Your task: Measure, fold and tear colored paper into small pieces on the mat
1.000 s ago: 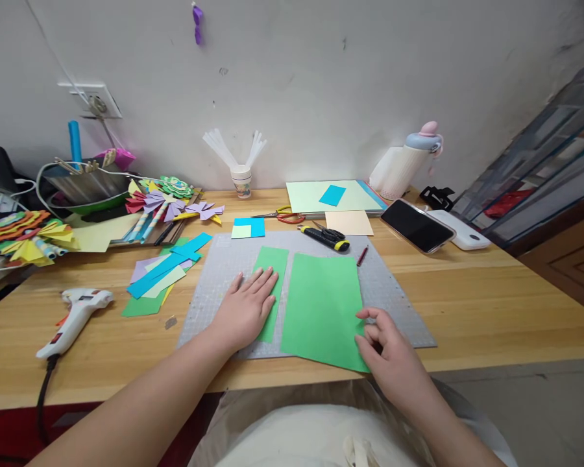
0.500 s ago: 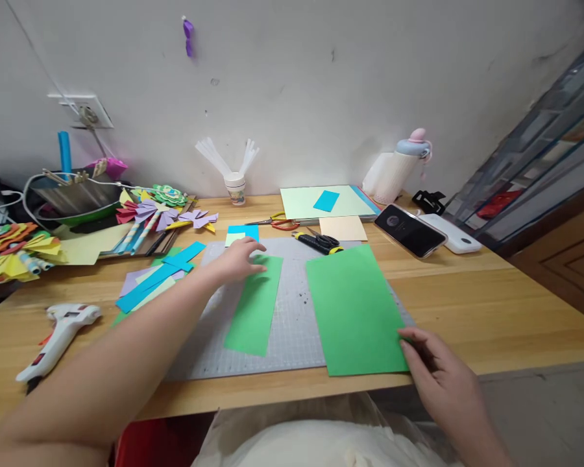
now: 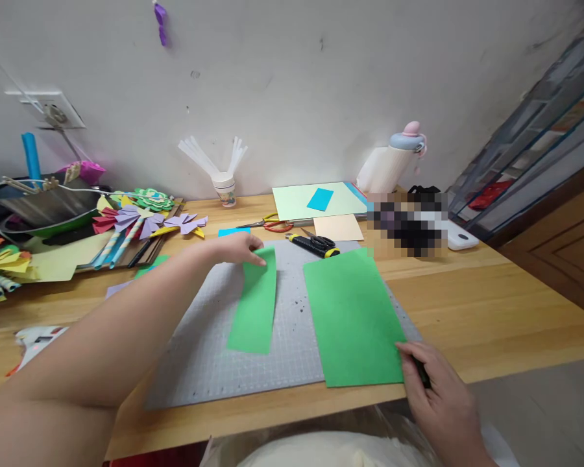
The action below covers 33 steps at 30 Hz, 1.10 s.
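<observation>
The step in hand looks like placing two green pieces apart on the gray cutting mat point(image 3: 194, 350), which lies on the wooden counter point(image 3: 491, 305). The left hand point(image 3: 246, 251) has thumb and fingers together on the far end of the green paper strip point(image 3: 253, 305), over the mat's middle; its long axis runs near to far, the far end leaning slightly right. The right hand point(image 3: 440, 389) pinches the green paper sheet point(image 3: 353, 318) by its right edge, over the mat's right part, long axis also near to far, far end leaning left. The next move probably calls for a light, even pinch, so neither piece creases.
</observation>
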{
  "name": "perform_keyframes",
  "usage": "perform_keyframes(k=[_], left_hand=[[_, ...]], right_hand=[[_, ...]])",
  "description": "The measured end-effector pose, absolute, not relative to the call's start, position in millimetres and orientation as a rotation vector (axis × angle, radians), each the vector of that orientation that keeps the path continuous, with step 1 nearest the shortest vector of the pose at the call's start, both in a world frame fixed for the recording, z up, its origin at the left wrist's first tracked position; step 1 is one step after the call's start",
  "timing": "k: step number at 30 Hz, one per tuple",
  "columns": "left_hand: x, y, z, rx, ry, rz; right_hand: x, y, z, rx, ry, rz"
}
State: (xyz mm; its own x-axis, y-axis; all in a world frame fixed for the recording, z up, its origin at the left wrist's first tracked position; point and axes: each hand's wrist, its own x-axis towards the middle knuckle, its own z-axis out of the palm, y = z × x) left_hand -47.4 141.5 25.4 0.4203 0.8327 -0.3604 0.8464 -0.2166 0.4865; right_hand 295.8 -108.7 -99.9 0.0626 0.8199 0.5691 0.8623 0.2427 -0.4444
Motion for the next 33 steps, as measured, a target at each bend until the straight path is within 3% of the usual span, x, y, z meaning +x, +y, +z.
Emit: perform_keyframes(k=[9, 14, 22, 33], left_hand=[[-67.7, 144.4, 10.1, 1.756, 1.924, 0.551], [-51.9, 118.0, 17.2, 1.792, 1.938, 0.818], [-24.2, 45.5, 33.3, 1.672, 1.321, 0.628], [-77.7, -28.7, 37.0, 1.424, 1.472, 0.794]], right_hand=[[294.1, -109.7, -98.1, -1.565, -1.670, 0.026], [292.9, -108.5, -84.7, -1.658, -1.379, 0.341], [289.7, -77.5, -49.3, -1.516, -1.193, 0.741], [244.4, -13.2, -11.1, -1.256, -1.304, 1.009]])
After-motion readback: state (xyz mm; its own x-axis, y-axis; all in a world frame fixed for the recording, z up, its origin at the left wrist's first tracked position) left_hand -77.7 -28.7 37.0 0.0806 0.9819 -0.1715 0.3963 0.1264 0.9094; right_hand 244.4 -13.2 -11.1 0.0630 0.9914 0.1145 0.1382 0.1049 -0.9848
